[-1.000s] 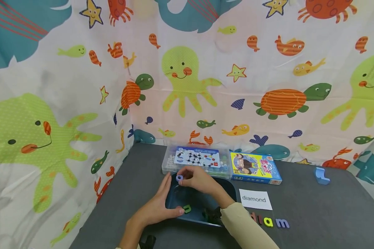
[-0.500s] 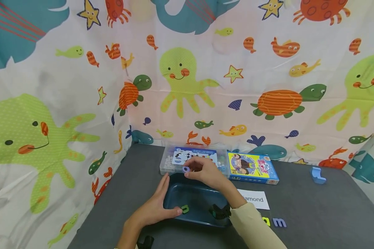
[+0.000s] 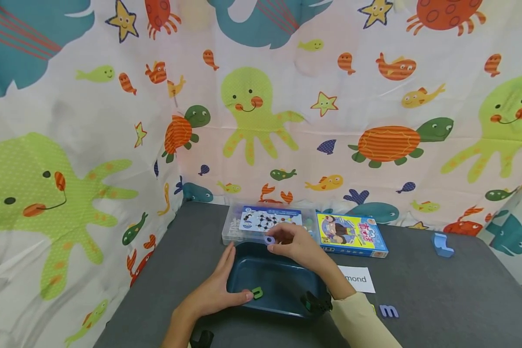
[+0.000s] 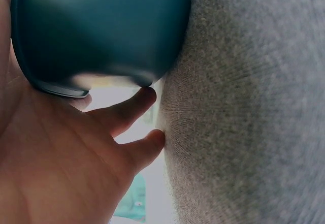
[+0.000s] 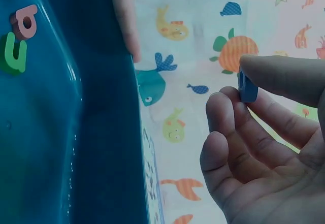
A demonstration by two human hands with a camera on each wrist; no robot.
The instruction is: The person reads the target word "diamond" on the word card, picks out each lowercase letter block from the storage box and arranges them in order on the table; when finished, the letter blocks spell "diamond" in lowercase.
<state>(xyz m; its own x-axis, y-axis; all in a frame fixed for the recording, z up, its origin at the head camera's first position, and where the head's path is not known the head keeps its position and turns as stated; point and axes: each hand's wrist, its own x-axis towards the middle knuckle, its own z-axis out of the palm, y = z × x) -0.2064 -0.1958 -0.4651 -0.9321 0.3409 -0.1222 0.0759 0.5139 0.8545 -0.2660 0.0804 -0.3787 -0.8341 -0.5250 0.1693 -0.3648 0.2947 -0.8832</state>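
My right hand (image 3: 297,245) pinches a small purple letter o (image 3: 269,240) between thumb and fingertips, above the far rim of a dark blue tray (image 3: 282,273). In the right wrist view the letter o (image 5: 248,87) appears nearly edge-on, outside the tray wall. At the tray's left end, my left hand (image 3: 215,286) holds the wall, fingers extended along the outside and thumb over the rim. Beside that thumb, a green letter (image 3: 257,293) lies in the tray. A pinkish-red letter (image 5: 24,22) next to it shows only in the right wrist view.
Behind the tray stand a clear plastic case (image 3: 239,227) and a blue-yellow box (image 3: 352,234). My right arm partly covers a white word card (image 3: 357,279). A purple letter m (image 3: 389,311) lies to the right, and a blue block-like piece (image 3: 442,245) farther off.
My right hand has lifted the letter o out of the tray's far left corner and carried it to the right. My left hand has stayed on the tray. The view has shifted slightly.
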